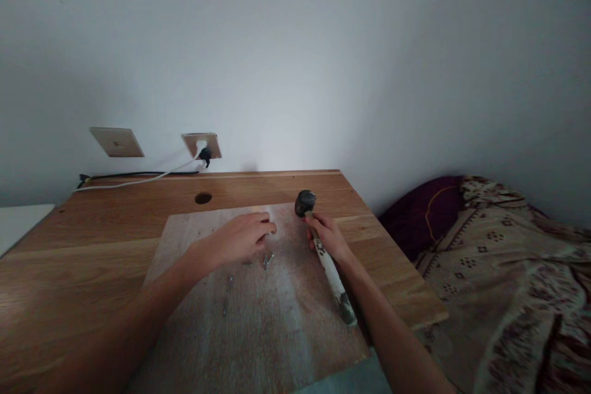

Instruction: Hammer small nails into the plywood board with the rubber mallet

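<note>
My right hand (327, 236) grips a hammer (330, 271) high on its handle, close below the dark, blocky head. The worn, white-patched handle slants toward me above the thin wooden board (272, 332). My left hand (244, 235) hovers over the board's middle with curled fingers, thumb and fingertips drawn together. Whatever they may pinch is too small or hidden to make out. Just below that hand, a few nails (266, 260) lie in a small cluster. Nearer to me, another nail (225, 306) rests on the board.
The board lies on a wooden table (383, 252) with a round cable hole (203, 197). Against the wall, a white cable (133, 184) runs to a socket (203, 145) with plugs. A patterned cloth (489, 271) and a purple one (425, 212) are heaped at right.
</note>
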The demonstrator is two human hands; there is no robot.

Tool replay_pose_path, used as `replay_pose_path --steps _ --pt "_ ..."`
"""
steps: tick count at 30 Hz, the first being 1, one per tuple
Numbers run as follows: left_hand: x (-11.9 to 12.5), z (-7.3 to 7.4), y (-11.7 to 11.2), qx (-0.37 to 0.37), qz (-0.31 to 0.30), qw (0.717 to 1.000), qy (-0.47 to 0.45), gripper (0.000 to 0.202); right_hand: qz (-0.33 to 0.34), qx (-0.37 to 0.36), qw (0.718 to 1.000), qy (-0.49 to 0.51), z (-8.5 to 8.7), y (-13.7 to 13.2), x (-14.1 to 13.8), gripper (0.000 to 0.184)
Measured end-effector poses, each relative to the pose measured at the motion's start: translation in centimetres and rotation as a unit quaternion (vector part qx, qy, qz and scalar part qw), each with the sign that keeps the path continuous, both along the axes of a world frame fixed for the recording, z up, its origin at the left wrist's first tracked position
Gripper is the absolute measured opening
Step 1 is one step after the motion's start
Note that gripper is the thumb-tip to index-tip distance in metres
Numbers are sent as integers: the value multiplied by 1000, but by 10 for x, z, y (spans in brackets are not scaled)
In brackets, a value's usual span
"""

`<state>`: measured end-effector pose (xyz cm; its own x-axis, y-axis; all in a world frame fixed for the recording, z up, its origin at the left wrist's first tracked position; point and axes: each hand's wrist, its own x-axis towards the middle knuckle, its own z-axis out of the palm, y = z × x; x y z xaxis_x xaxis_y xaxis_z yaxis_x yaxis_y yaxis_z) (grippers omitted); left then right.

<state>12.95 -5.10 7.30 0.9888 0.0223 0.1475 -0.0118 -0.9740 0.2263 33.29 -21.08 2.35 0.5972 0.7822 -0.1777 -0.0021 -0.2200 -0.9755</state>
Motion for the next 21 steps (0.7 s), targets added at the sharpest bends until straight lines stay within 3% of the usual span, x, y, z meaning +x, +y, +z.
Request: replay_pose_path --steps 4,8,12,17,21 --pt "22 -1 12 -116 35 991 -65 24 3 1 1000 0 0 0 0 42" --pt "39 -29 24 -226 97 962 -118 25 4 -1 1000 -6 2 0 0 41" --pt "38 -50 26 -233 109 954 -154 25 1 -1 1000 -5 1 0 0 41" --pt "34 -51 25 -248 100 953 -139 26 -8 5 1000 -1 4 -1 -3 43" --pt "34 -52 28 -260 86 950 -147 24 -10 46 999 23 19 1 -7 44"
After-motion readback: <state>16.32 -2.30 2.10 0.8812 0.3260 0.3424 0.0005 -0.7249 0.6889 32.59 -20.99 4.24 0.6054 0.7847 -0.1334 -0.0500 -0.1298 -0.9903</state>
